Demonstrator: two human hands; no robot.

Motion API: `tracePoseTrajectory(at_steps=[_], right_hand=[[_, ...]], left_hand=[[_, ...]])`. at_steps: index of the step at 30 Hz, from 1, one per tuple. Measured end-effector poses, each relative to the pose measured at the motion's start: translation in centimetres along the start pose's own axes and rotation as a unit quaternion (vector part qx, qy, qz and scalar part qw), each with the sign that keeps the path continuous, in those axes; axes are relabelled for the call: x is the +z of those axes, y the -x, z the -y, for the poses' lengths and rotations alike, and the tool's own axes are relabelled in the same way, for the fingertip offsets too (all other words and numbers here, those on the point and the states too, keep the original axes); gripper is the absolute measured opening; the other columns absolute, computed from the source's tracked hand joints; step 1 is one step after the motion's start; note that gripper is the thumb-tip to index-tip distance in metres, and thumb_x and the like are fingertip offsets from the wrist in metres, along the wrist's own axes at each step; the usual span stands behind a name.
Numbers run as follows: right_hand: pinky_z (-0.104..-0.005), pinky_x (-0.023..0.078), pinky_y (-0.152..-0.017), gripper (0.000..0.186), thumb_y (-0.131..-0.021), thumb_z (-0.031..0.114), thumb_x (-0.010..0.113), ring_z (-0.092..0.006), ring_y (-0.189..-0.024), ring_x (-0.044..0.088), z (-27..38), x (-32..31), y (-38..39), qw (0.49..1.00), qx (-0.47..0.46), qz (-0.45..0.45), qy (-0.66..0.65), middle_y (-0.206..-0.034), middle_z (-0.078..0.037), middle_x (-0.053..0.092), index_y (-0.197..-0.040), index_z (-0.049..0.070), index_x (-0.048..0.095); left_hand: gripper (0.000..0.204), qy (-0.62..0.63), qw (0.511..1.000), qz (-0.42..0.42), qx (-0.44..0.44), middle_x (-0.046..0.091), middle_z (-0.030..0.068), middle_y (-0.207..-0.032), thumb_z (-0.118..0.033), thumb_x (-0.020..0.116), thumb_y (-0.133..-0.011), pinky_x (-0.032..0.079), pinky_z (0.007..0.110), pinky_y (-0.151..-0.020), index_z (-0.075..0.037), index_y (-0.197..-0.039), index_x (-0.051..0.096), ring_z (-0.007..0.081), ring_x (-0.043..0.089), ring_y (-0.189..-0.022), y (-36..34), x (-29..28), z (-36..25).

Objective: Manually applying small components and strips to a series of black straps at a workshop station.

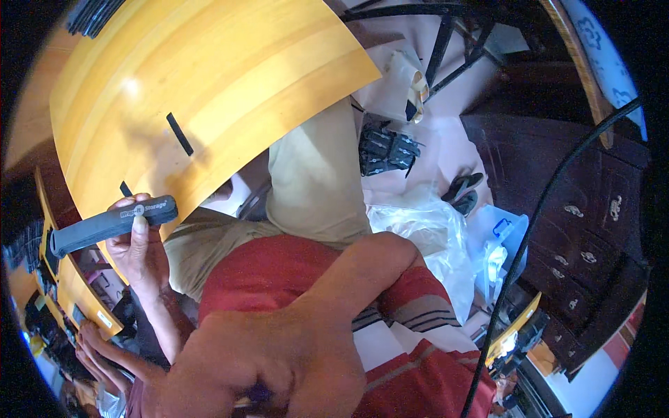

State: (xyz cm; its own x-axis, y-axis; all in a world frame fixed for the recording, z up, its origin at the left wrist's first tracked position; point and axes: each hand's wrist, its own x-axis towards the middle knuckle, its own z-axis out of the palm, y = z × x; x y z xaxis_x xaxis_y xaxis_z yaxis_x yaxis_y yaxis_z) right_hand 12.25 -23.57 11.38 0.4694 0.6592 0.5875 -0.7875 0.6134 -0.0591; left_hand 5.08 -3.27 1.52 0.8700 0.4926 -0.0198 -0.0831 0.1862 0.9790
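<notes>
My left hand [141, 254] is closed around a folded black strap [90, 233] with pale print on it, the thumb pressed on its face. The strap is held level over the near-left edge of the yellow wooden table [230, 76]. A short black strip [180, 134] lies on the tabletop, and a smaller black strip [125, 188] shows just beyond my left fingers. My right hand [272, 348] is raised very close to the view at the lower middle, its arm bent across my red shirt. Its fingertips are mostly hidden, so its grip cannot be made out.
Black strips [96, 15] are stacked at the table's far left. Another person's hand [101, 355] rests by a second table at lower left. To the right are a black bundle [389, 150], clear plastic bag [428, 223], plastic bin [498, 240], dark drawers [557, 209] and hanging black cable [540, 202].
</notes>
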Motion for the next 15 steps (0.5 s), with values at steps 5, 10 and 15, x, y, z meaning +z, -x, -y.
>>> tracePoseTrajectory(at_steps=[5,10,15], right_hand=[[-0.0185,0.043,-0.047,0.030,-0.093,0.015,0.069,-0.0043,-0.062,0.061,1.3,-0.2,0.4,0.997,0.041,0.058,-0.022,-0.089,-0.009,0.070,-0.113,-0.007,0.062],[-0.0197,0.039,-0.045,0.034,-0.090,0.016,0.073,-0.0056,-0.062,0.059,0.9,1.3,0.4,0.994,-0.002,-0.034,-0.102,-0.092,-0.010,0.068,-0.113,-0.007,0.063],[-0.0191,0.038,-0.044,0.034,-0.090,0.015,0.072,-0.0046,-0.060,0.058,3.6,-0.3,1.3,1.000,-0.007,0.026,-0.002,-0.092,-0.010,0.068,-0.114,-0.008,0.062]], left_hand=[[0.030,-0.011,1.000,-0.004,-0.006,0.065,0.0141,-0.114,-0.004,0.069,-0.089,0.056,0.035,-0.086,-0.004,-0.117,0.059,0.0214,0.064,-0.102,0.1,0.5,-0.3],[0.028,-0.012,1.000,-0.010,-0.008,0.065,0.0138,-0.114,-0.005,0.069,-0.090,0.056,0.036,-0.088,-0.004,-0.117,0.060,0.0212,0.064,-0.103,0.3,1.0,-0.2],[0.028,-0.001,1.000,0.002,-0.012,0.065,0.0143,-0.113,-0.006,0.067,-0.091,0.056,0.037,-0.088,-0.003,-0.118,0.059,0.0218,0.064,-0.104,0.2,1.7,-0.2]])
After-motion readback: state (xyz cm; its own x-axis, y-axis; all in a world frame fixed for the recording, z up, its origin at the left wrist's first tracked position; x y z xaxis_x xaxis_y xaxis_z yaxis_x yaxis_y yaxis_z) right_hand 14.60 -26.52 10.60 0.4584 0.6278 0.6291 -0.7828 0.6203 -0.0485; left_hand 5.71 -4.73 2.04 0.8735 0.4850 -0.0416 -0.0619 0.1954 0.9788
